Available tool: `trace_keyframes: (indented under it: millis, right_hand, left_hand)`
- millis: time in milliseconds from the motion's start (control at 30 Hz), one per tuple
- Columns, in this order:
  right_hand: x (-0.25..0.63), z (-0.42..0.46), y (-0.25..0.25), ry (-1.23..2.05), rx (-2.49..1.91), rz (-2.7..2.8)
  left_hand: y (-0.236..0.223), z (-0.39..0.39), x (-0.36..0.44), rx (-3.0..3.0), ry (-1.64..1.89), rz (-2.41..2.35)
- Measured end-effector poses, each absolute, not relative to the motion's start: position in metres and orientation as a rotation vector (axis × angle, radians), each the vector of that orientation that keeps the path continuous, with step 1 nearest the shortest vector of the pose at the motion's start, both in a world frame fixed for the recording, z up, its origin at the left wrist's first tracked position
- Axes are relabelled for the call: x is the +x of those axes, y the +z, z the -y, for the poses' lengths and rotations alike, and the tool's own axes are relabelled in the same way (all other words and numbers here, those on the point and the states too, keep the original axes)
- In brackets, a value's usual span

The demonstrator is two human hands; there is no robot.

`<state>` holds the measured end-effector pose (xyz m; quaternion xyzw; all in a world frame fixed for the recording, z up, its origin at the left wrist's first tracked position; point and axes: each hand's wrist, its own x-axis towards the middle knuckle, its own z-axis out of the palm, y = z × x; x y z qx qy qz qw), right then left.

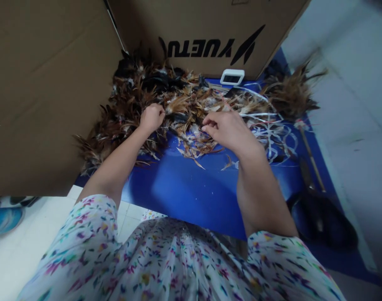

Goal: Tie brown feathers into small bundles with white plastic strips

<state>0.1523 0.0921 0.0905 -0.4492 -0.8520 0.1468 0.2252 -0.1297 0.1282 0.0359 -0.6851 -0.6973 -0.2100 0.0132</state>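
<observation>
A broad heap of brown, black and pale feathers (128,96) covers the back of the blue tabletop (184,184). My left hand (152,117) is at the middle of the heap, its fingers curled together. Whatever it grips, if anything, is hidden. My right hand (230,129) hovers over the heap's front right part, thumb and fingers pinched close. Nothing I can name shows between them. Below and between the hands lies a small spread of loose, lighter feathers (193,144). White plastic strips (270,136) lie tangled just right of my right hand.
Large cardboard boxes (46,92) wall off the left and back. A small white-framed device (232,77) stands by the back box. At right lies a feather duster (293,94) with a stick handle, near a dark black object (322,221). A wall borders the right.
</observation>
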Motion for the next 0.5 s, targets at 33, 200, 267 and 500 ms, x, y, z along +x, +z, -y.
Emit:
trace_keyframes:
  millis: [33, 200, 267, 500]
  right_hand:
    - [0.152, -0.092, 0.09, 0.397, -1.235, 2.362]
    - [0.148, -0.091, 0.089, 0.373, -1.256, 2.424]
    - [0.146, -0.09, 0.088, 0.363, -1.26, 2.456]
    - [0.131, -0.084, 0.083, 0.453, -1.215, 2.579]
  left_hand:
    - [0.037, -0.128, -0.131, -2.124, -0.783, 2.205]
    - [0.054, -0.121, -0.132, -1.852, -1.675, 2.552]
    - [0.064, -0.114, -0.136, -1.776, -1.965, 2.523]
    - [0.091, -0.069, -0.18, -1.575, -2.087, 2.384]
